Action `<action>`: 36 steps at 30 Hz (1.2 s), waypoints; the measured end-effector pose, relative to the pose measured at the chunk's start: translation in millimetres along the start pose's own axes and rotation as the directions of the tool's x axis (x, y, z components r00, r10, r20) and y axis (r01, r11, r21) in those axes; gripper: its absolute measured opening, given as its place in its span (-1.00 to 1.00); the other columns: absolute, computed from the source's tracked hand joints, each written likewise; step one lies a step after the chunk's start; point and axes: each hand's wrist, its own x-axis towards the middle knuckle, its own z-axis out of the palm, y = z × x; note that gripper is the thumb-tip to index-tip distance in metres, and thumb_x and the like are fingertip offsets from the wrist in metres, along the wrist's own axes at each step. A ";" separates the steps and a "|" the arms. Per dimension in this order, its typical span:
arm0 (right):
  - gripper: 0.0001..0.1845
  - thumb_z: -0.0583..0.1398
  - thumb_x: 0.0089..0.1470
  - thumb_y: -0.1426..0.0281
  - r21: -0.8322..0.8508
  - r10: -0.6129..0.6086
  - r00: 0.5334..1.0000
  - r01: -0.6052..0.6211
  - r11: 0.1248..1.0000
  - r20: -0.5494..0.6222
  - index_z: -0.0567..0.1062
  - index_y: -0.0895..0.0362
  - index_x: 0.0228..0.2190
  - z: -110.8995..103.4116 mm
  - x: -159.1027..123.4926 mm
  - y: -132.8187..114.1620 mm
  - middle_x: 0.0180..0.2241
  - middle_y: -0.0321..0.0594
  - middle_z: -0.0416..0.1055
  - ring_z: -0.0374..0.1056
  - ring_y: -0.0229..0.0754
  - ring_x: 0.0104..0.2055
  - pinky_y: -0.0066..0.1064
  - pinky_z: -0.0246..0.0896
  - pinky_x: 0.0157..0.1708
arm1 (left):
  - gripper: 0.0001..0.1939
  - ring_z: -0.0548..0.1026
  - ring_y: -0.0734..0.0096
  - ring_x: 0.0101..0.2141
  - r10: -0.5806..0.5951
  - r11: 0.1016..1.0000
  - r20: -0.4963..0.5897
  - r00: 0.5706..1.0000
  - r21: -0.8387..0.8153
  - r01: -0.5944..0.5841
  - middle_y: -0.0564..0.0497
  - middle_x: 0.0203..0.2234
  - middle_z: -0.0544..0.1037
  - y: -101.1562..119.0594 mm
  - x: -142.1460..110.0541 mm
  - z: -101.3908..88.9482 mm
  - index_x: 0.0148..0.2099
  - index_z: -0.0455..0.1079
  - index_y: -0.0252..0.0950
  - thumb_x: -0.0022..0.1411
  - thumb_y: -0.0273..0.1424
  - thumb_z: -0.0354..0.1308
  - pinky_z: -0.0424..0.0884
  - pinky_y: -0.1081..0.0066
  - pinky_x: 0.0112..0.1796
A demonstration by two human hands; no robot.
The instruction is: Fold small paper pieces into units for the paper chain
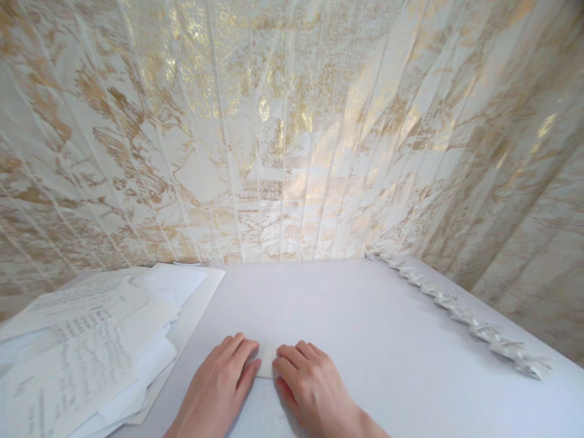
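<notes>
A small folded piece of white paper lies on the white table near its front edge, between my two hands. My left hand pinches its left side, thumb below and fingers above. At the paper's right side, my right hand has its curled fingers closed on the edge. Both hands cover parts of the paper, so its full shape is hidden.
To the left is a pile of loose paper sheets, some with handwriting. A row of several small folded paper pieces runs along the right edge of the table. A gold-patterned curtain hangs behind.
</notes>
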 end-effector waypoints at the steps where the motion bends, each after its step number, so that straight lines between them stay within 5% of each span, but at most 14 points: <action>1: -0.79 0.32 -0.03 0.58 0.004 0.003 1.000 -0.003 1.000 0.006 0.40 0.11 -0.41 -0.7 0.4 -0.8 -0.34 -0.32 0.47 0.32 -0.17 -0.36 -0.36 0.11 -0.36 | -0.81 0.49 0.18 -0.22 -0.044 0.998 0.005 0.999 -0.054 0.045 -0.03 -0.28 0.51 -1.4 0.4 -0.1 -0.15 0.40 -0.21 0.35 -0.37 -0.05 0.36 0.19 -0.14; 14: -0.75 0.35 -0.01 0.56 0.062 0.014 1.000 -0.016 0.998 0.019 0.41 0.09 -0.33 -0.8 -0.4 1.9 -0.31 -0.35 0.51 0.36 -0.19 -0.35 -0.41 0.15 -0.35 | -0.69 0.51 0.22 -0.15 -0.217 0.864 0.151 0.964 -0.431 0.262 0.01 -0.25 0.58 7.1 6.0 -12.2 -0.17 0.39 -0.21 0.34 -0.21 -0.13 0.32 0.28 -0.08; 20: -0.83 0.18 0.10 0.62 0.086 0.033 0.999 -0.033 0.996 -0.001 0.42 0.11 -0.32 -0.7 1.4 6.9 -0.42 -0.29 0.50 0.38 -0.19 -0.44 -0.43 0.09 -0.43 | -0.56 0.47 0.27 -0.25 -0.268 0.781 0.132 0.954 -0.550 0.295 0.03 -0.35 0.51 23.2 2.9 -15.2 -0.09 0.37 -0.23 0.38 -0.05 -0.19 0.35 0.32 -0.14; 25: -0.80 0.06 0.19 0.59 0.290 0.223 0.975 -0.218 0.932 0.019 0.43 0.10 -0.28 -14.2 8.4 16.9 -0.48 -0.33 0.50 0.38 -0.30 -0.53 -0.55 0.08 -0.50 | -0.37 0.46 0.28 -0.16 -0.365 0.718 -0.048 0.930 -0.650 0.249 -0.14 0.04 0.36 51.9 -5.6 6.7 0.23 0.04 -0.17 0.25 0.04 0.01 0.40 0.30 -0.16; 27: -0.79 0.03 0.21 0.56 0.413 0.294 0.955 -0.287 0.864 0.049 0.44 0.10 -0.30 -18.5 11.6 17.5 -0.51 -0.35 0.48 0.36 -0.32 -0.56 -0.57 0.10 -0.50 | -0.35 0.46 0.24 -0.07 -0.343 0.661 -0.024 0.939 -0.717 0.223 -0.20 0.10 0.34 58.5 -4.7 19.1 0.25 -0.02 -0.18 0.25 0.00 0.04 0.43 0.31 -0.17; 31: -0.79 0.06 0.13 0.52 0.546 0.264 0.964 -0.237 0.804 0.031 0.47 0.10 -0.27 -18.7 13.5 15.2 -0.46 -0.31 0.49 0.34 -0.29 -0.52 -0.55 0.14 -0.47 | -0.39 0.50 0.22 -0.04 -0.245 0.512 0.083 0.966 -0.835 0.202 -0.17 -0.01 0.49 56.8 2.8 31.7 0.22 0.07 -0.26 0.27 -0.03 0.04 0.44 0.31 -0.09; 36: -0.58 0.04 0.09 0.55 0.620 0.206 0.978 -0.177 0.764 0.025 0.47 0.10 -0.04 -9.9 7.1 19.5 -0.35 -0.25 0.53 0.38 -0.26 -0.44 -0.50 0.21 -0.37 | -0.42 0.56 0.23 -0.15 -0.258 0.533 0.116 0.959 -0.811 0.241 -0.08 -0.13 0.56 44.5 3.2 31.9 0.23 0.12 -0.26 0.26 -0.10 0.03 0.46 0.31 -0.08</action>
